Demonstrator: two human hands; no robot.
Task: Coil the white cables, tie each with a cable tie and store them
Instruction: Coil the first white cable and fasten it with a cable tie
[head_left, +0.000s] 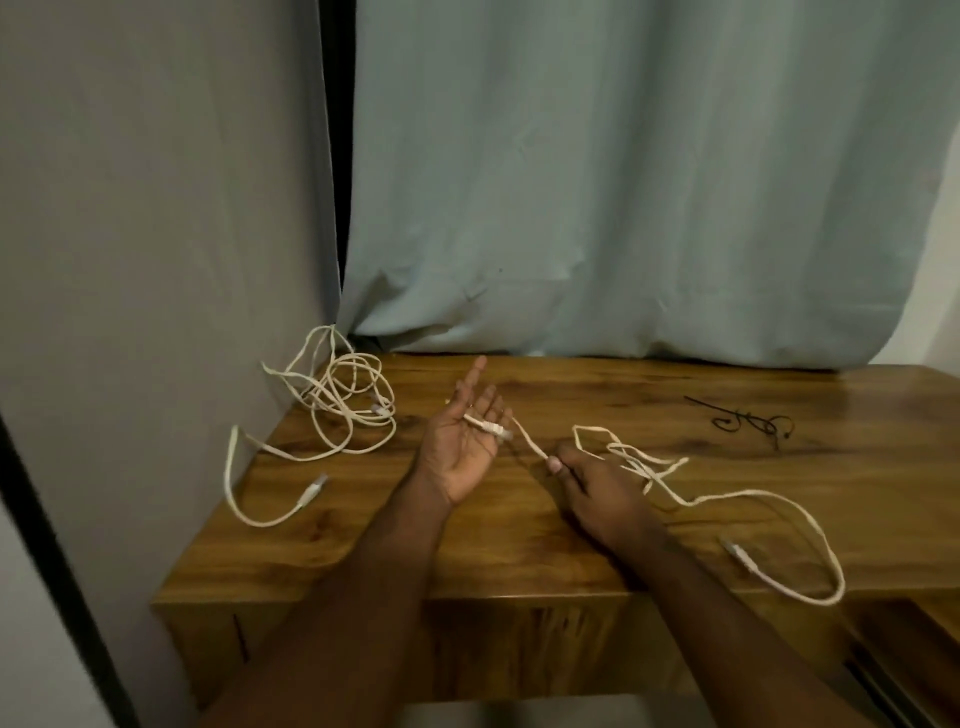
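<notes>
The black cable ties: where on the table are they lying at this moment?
In the head view, the black cable ties lie on the far right of the wooden table, near the curtain, beyond the right hand and untouched.

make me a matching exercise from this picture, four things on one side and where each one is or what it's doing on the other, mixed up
Things
1. left hand
2. right hand
3. tangled white cable
4. black cable ties

Places or states
A. far right part of the table
B. palm up, a cable plug lying across the fingers
C. heaped at the table's far left corner
D. pinching the cable on the tabletop

Pairs: 1-B, 2-D, 3-C, 4-A
</notes>
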